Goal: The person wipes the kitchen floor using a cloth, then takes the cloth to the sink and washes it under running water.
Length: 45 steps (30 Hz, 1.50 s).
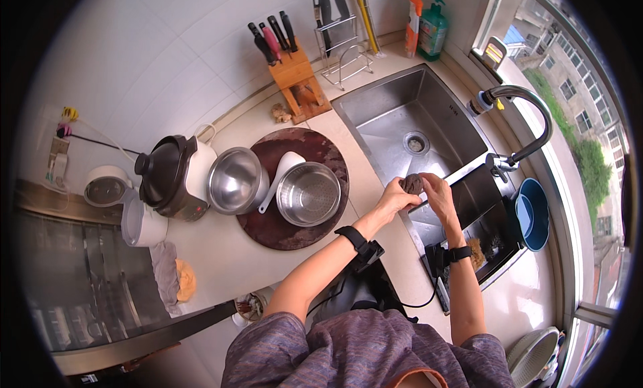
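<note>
Between my two hands, over the near edge of the stainless steel sink [362,146], is a small dark brown, rounded, wrinkled thing [412,184]; its kind I cannot tell. My left hand [394,199] grips it from the left, thumb below. The fingertips of my right hand [438,191] touch its right side. A perforated steel colander [308,194] and a white ladle or scoop [287,167] rest on a round, dark red board [281,237] to the left. Beside them a steel bowl [236,179] leans tilted.
The faucet [540,112] arches over the sink from the right. A smaller sink basin [474,197] holds a tan sponge-like thing [475,253], with a blue basin [532,215] beside it. Behind stand a knife block [294,69], a wire rack with knives [341,51] and bottles [433,29]. A dark-lidded cooker [168,174] stands left.
</note>
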Motion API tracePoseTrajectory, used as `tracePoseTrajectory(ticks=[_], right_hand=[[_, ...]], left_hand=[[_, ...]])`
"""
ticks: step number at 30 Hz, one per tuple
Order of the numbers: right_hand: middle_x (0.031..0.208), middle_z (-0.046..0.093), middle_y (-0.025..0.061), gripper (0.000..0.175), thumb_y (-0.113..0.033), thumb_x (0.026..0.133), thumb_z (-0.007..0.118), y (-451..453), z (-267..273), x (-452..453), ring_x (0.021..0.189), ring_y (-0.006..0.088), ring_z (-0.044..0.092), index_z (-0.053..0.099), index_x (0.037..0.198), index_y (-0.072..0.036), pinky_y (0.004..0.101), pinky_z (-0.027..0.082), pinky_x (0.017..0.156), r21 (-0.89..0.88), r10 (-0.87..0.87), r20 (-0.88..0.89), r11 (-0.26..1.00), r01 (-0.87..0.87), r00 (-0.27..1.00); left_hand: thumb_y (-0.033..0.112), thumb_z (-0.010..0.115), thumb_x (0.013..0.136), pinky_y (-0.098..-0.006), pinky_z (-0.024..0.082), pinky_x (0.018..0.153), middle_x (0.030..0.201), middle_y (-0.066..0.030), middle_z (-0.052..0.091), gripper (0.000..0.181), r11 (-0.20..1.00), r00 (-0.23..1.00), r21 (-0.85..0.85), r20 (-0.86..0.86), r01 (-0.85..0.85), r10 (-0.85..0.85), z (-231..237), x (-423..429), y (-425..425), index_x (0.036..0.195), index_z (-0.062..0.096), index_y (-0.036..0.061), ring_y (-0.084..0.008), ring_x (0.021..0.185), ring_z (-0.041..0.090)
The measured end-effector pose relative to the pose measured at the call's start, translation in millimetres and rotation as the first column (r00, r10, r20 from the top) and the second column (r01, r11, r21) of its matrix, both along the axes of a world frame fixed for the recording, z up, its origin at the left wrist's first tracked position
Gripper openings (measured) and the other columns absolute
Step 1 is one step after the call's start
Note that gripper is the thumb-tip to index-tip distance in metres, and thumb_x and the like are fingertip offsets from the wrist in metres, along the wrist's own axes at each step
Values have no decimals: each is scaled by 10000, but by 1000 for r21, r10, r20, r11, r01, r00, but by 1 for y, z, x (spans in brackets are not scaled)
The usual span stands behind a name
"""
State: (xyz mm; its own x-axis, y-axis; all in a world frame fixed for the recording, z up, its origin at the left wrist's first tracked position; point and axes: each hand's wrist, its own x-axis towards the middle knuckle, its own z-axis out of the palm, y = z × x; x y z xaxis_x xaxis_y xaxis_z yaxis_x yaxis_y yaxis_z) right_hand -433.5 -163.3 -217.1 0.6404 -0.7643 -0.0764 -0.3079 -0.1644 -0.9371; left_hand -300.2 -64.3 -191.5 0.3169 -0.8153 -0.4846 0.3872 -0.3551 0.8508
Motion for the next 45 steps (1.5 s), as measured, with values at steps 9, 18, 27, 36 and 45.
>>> tracePoseTrajectory(ticks=[9,18,27,36,45], right_hand=[[878,723,165,281,-124,858,575,11,-15,3,774,222,709,699,1072,9,325,548,749,-52,46,-130,997,-53,990],[842,721,160,286,-108,822,561,-32,-19,39,664,218,708,713,1033,13,324,556,692,-180,-48,-189,984,13,981],[845,726,184,239,-106,786,573,-116,-91,94,861,303,720,723,941,-2,372,541,815,-209,-193,-392,971,117,900],[1184,604,314,467,-137,794,546,-148,-240,91,1114,456,586,575,1236,10,479,472,972,-254,-156,-650,967,-20,744],[1150,608,291,473,-266,728,614,-228,-298,69,1096,467,558,621,1092,36,502,458,959,-512,-92,-682,768,-384,726]], left_hand=[[4,795,751,-259,541,741,1000,-98,657,554,998,999,61,32,23,-25,27,27,164,1222,505,-11,-151,848,663],[-73,689,817,-341,561,809,1042,-134,630,478,770,781,244,-72,-590,621,62,26,378,1238,471,-6,-232,879,660],[-16,671,850,-340,527,803,981,-87,628,333,437,424,266,-106,-859,899,71,-14,493,1151,531,17,-198,865,612],[18,682,857,-335,530,789,935,-85,628,248,53,51,445,-15,-894,999,102,-47,499,1077,567,18,-195,855,615],[51,693,863,-330,532,774,888,-82,629,169,-236,-306,493,-66,-837,950,111,-100,493,1002,602,19,-193,846,618]])
